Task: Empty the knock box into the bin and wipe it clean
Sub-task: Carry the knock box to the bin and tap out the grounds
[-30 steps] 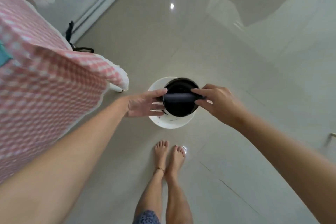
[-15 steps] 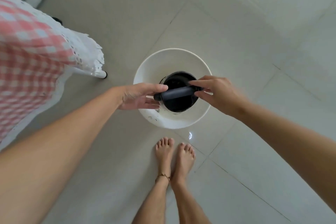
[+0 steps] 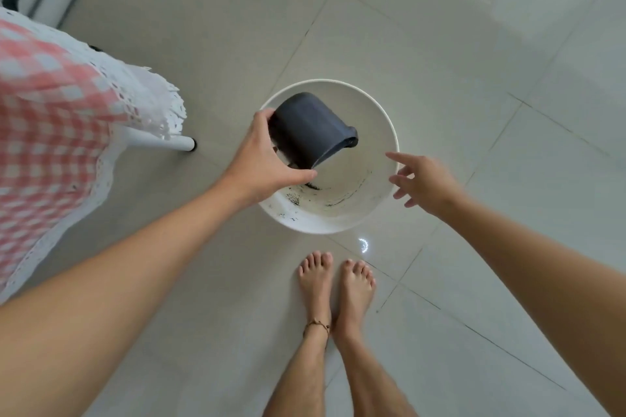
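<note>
The dark grey knock box (image 3: 310, 130) is tipped over, mouth down toward me, above the round white bin (image 3: 369, 112) on the floor. My left hand (image 3: 262, 159) grips its rim, thumb under the mouth. Dark coffee grounds (image 3: 306, 189) are scattered on the bin's near inner wall. At the bin's right rim my right hand (image 3: 423, 181) hovers with fingers spread, holding nothing and apart from the knock box.
A table with a pink checked, lace-edged cloth (image 3: 50, 105) stands at the left, its white leg (image 3: 162, 142) near the bin. My bare feet (image 3: 335, 284) stand on the glossy tiled floor just in front of the bin.
My right hand has let go of the knock box and moved off to the right. My left hand has turned the box from upright to tipped over above the bin.
</note>
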A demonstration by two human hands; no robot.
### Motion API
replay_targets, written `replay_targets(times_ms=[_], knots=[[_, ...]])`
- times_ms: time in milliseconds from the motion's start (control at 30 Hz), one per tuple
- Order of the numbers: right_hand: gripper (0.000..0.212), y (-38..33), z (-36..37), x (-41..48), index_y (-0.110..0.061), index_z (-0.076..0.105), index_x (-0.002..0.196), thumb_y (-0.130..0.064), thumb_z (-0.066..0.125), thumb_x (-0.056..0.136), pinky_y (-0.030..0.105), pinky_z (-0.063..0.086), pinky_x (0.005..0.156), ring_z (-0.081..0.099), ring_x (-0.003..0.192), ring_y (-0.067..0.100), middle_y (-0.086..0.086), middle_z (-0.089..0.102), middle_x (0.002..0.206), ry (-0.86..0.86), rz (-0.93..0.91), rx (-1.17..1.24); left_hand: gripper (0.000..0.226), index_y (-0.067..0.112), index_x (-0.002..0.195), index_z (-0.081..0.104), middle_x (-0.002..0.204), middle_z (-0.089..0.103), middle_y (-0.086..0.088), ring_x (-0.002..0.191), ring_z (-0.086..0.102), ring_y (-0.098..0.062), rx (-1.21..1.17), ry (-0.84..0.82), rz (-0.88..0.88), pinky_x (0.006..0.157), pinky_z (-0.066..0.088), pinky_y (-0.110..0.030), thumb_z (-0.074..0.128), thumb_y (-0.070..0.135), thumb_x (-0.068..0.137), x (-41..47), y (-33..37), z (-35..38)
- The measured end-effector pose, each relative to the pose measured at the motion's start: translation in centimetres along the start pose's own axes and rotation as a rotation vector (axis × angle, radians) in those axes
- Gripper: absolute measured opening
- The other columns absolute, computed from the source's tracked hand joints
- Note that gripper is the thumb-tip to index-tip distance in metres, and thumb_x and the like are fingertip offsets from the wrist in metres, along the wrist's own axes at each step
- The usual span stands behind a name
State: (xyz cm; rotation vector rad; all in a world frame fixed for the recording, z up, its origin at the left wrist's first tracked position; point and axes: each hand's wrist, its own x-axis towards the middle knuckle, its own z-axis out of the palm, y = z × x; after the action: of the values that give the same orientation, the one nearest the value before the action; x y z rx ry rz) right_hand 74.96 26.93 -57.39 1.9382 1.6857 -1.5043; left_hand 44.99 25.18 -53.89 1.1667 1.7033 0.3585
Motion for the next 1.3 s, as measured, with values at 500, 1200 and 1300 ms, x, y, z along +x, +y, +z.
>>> replay_targets(times_ms=[500, 1200, 1300], knots=[[0.068, 1.3, 1.9, -0.4, -0.022, 0.033, 0.156, -0.03, 0.065, 0.096, 0.045, 0.055, 0.088, 0.069, 0.092, 0.025, 0.004, 0.072, 0.105, 0.136, -0.199, -0.257, 0.1, 0.008, 0.151, 0.029, 0.156, 0.041, -0.025, 0.148, 0.042, -0.037, 0.476, 0.124, 0.639, 0.116, 0.037, -0.016, 0.09, 0.014, 0.072, -2.6, 0.5, 1.4], [0.064, 1.7, 1.9, 0.1, -0.02, 0.038, 0.152, -0.028, 0.066, 0.095, 0.045, 0.056, 0.079, 0.068, 0.08, 0.026, 0.006, 0.074, 0.095, 0.17, -0.263, -0.275, 0.088, 0.009, 0.147, 0.031, 0.149, 0.045, -0.036, 0.149, 0.037, -0.053, 0.552, 0.163, 0.805, 0.131, 0.026, -0.037, 0.084, 0.004, 0.077, -1.9, 0.6, 2.3], [0.062, 1.7, 1.9, 0.2, -0.021, 0.039, 0.151, -0.027, 0.066, 0.095, 0.04, 0.057, 0.071, 0.068, 0.064, 0.017, 0.004, 0.074, 0.091, 0.172, -0.261, -0.266, 0.087, 0.007, 0.147, 0.031, 0.149, 0.045, -0.036, 0.148, 0.038, -0.053, 0.546, 0.174, 0.824, 0.125, 0.036, -0.054, 0.083, 0.006, 0.077, -1.7, 0.4, 2.3]])
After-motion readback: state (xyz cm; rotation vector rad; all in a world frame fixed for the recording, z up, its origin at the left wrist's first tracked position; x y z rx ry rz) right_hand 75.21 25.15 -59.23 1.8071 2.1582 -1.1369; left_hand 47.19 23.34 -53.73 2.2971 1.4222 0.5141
